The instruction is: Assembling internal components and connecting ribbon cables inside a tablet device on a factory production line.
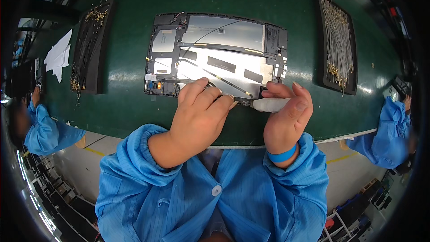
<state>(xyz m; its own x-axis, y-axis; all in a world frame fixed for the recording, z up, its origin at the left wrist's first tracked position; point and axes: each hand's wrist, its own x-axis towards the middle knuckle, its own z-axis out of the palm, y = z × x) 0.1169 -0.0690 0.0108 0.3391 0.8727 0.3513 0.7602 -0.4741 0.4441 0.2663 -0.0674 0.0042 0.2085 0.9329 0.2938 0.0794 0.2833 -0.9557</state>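
Observation:
An opened tablet-like device (215,65), with a black frame and silvery metal plates, lies on the table in front of me. My left hand (201,112) is over its near edge, fingers curled and thumb close to the index finger. A thin dark cable runs under those fingertips; whether they grip it is hidden. My right hand (289,112) is at the near right corner, closed around a white, tapered, wrapped-looking tool (270,105). Its narrow tip points left at the device's near edge, just right of my left fingertips. A blue band (282,156) circles my right wrist.
On the left, a black tray (101,47) holds many thin black cables with gold ends. White paper (59,58) lies beside it. Another black tray (354,58) on the right holds grey cables. The green table (130,116) ends close to me. Blue-sleeved people sit at both sides.

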